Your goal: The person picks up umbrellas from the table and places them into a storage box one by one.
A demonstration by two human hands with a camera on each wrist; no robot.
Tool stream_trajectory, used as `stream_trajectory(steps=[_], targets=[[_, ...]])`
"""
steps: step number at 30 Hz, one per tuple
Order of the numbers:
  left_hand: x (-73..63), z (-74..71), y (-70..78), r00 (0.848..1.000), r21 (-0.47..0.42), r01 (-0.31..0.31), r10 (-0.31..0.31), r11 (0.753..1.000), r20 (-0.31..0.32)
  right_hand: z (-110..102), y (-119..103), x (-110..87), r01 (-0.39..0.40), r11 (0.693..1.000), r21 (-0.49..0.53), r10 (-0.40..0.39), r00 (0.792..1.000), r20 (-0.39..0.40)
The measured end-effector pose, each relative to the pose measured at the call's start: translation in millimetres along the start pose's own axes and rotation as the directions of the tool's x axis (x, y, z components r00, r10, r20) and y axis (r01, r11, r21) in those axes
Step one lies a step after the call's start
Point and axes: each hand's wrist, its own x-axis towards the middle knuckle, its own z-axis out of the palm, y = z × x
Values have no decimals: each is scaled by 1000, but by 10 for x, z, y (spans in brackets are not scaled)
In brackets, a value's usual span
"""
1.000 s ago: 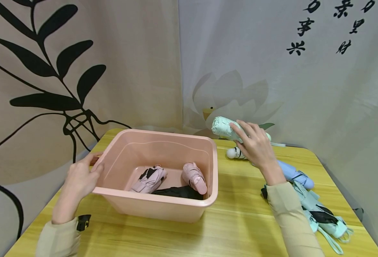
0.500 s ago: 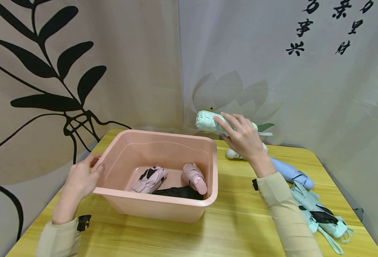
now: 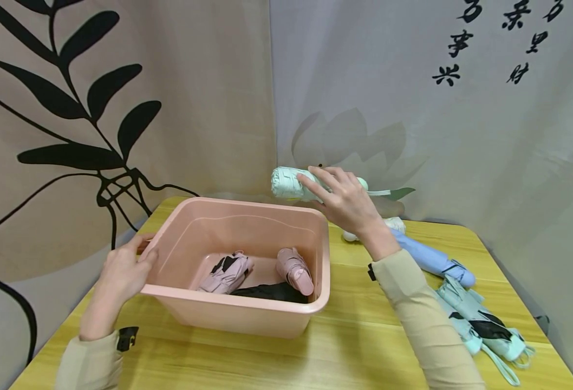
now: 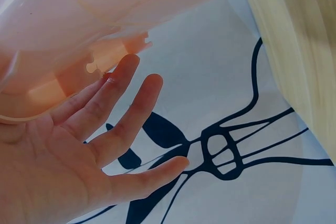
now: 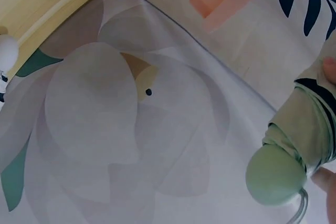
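My right hand (image 3: 347,203) grips a rolled mint-green folding umbrella (image 3: 286,183) around its middle, raised just beyond the bin's back right corner. Its rounded green handle end and cord show in the right wrist view, where the hand (image 5: 328,184) is mostly cut off. My left hand (image 3: 127,268) holds the left rim of a pink plastic bin (image 3: 247,319), thumb over the rim. In the left wrist view the other fingers (image 4: 142,98) spread out below the rim. Inside the bin lie two folded pink umbrellas, one left (image 3: 228,271), one right (image 3: 294,269), and a black one (image 3: 272,292).
On the right of the wooden table (image 3: 364,336) lie a white umbrella (image 3: 395,223), partly hidden by my right arm, a blue umbrella (image 3: 435,259) and light-green umbrellas (image 3: 486,322) with straps. A printed curtain (image 3: 218,97) hangs behind the table.
My right hand has moved left and slightly up with the mint-green umbrella, from above the white umbrella to the bin's back right corner. The left hand and bin have stayed put.
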Motion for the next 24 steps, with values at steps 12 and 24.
stream_trajectory(steps=[12,24], targets=[[-3,-3,2,1000,2,0,0,1000,8,138,-135,279,90,996,-1,-90,995,42],[2,-5,10,1000,-4,10,-10,1000,23,245,-340,544,146,989,16,-147,982,122]])
